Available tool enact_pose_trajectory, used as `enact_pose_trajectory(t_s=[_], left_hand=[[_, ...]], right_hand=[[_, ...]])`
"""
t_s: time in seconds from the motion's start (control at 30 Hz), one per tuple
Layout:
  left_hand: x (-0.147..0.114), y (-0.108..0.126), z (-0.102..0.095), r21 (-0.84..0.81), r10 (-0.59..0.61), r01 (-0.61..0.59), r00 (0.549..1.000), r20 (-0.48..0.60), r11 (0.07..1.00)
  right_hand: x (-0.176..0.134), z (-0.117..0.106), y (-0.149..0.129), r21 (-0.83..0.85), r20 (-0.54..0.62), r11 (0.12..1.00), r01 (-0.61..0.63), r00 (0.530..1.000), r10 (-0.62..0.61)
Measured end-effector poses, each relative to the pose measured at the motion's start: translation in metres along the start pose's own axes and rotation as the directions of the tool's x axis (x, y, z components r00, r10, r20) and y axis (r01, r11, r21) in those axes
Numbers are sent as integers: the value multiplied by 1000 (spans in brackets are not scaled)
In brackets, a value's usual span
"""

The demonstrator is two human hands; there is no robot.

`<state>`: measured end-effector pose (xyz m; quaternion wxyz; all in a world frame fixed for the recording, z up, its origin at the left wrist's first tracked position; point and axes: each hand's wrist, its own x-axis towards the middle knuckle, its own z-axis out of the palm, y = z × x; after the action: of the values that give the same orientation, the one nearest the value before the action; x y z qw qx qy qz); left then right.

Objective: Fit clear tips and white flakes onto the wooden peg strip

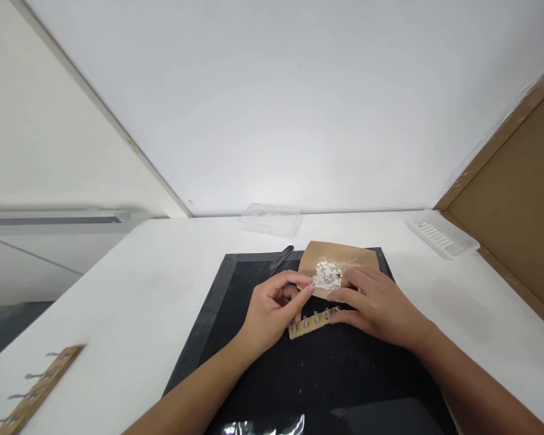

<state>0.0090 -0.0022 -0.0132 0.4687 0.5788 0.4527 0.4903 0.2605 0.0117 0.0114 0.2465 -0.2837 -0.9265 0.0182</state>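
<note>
Over the far half of the black mat point(317, 380), the left hand point(267, 311) is held with thumb and forefinger nearly together beside white pieces point(327, 275) heaped on brown paper point(315, 252); whether anything is pinched cannot be told. The right hand point(383, 302) is half curled, its thumb by the hooked strip point(311, 324) on the mat; its grip cannot be told.

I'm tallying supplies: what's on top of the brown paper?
A heap of white pieces lies on the brown paper. The left hand and right hand hide parts; anything there cannot be seen.
</note>
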Motion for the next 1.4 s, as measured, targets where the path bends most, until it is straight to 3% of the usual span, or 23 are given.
enact_pose_trajectory(t_s=[0.4,0.7,1.03,1.1,1.2,1.3,1.4], left_hand=[[-7,13,7,-58,-79,86,990,113,995],[-8,12,7,-48,-125,134,980,152,990],[-7,8,7,-61,-117,131,973,201,989],[-7,5,5,7,-60,60,974,218,998],[-5,5,3,197,175,-225,954,244,954],[-2,7,0,321,395,-480,870,295,817],[-2,10,-2,378,477,-591,803,357,713]], right_hand=[[-1,18,-14,50,-284,998,33,959,-17],[2,16,-16,83,-310,996,36,951,-9],[0,14,-8,116,-245,989,87,968,-56],[-1,11,-4,144,-202,987,75,978,-45],[-1,3,2,225,-74,974,19,997,-2],[-1,-5,8,279,68,959,-58,997,40],[-1,-10,12,266,174,956,-126,982,80]])
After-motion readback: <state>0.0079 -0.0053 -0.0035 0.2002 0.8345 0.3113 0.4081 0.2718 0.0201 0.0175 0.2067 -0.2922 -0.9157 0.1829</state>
